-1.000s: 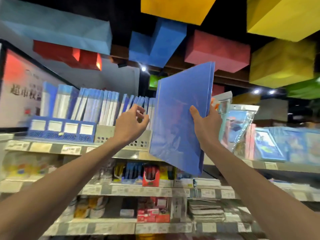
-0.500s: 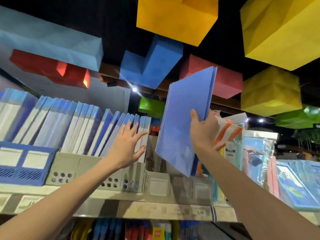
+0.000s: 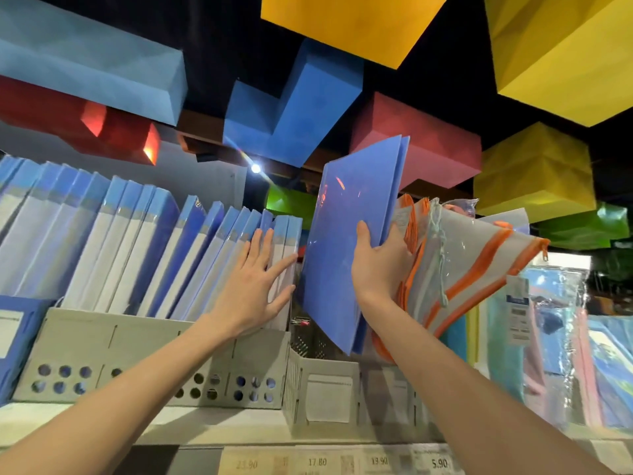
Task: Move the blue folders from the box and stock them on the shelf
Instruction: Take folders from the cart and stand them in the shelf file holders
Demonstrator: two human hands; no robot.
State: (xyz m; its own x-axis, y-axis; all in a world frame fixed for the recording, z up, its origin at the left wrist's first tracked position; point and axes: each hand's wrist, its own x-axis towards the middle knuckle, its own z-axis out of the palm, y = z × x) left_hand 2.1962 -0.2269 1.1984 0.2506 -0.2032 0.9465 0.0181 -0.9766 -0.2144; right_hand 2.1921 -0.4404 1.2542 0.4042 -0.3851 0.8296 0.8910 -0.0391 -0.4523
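My right hand [image 3: 378, 265] grips a thin stack of blue folders [image 3: 346, 241] by its right edge and holds it tilted, its lower corner dipping behind the rim of a grey file holder [image 3: 325, 392] on the top shelf [image 3: 219, 423]. My left hand [image 3: 251, 287] lies flat with spread fingers against the rightmost of a leaning row of blue folders [image 3: 150, 255] that stands in a grey perforated holder [image 3: 144, 365], pressing them leftward. The box is out of view.
Clear zip pouches with orange trim [image 3: 462, 265] lean just right of the held folders, touching my right hand. Packaged stationery [image 3: 561, 341] fills the shelf further right. A blue holder [image 3: 13, 341] sits at far left. Price tags [image 3: 376, 461] line the shelf edge. Coloured blocks hang overhead.
The view has drawn closer to the top shelf. The held folders have come down toward the grey holder, and my left hand has flattened against the leaning row.
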